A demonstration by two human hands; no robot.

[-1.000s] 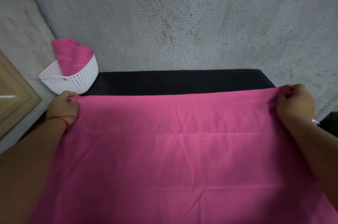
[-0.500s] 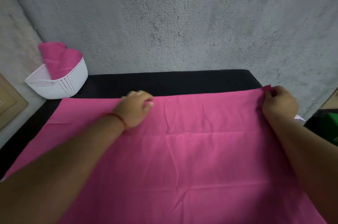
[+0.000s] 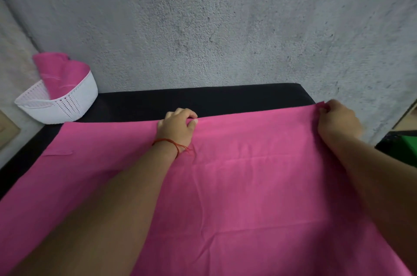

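A large pink cloth [image 3: 259, 185] lies spread flat over a black table [image 3: 203, 99]. My left hand [image 3: 177, 128], with a red thread at the wrist, grips the cloth's far edge near its middle, fingers curled over the hem. My right hand [image 3: 336, 123] pinches the cloth's far right corner, lifted slightly off the table. The cloth's far left corner lies flat and free.
A white perforated basket [image 3: 65, 104] stands at the table's far left corner, holding rolled pink cloths [image 3: 61, 72]. A rough grey wall [image 3: 225, 27] backs the table. A green and black object [image 3: 399, 145] sits off the right edge.
My left hand let go of the far left corner and slid right along the far edge to its middle, where it now grips the hem. My right hand keeps the right corner.
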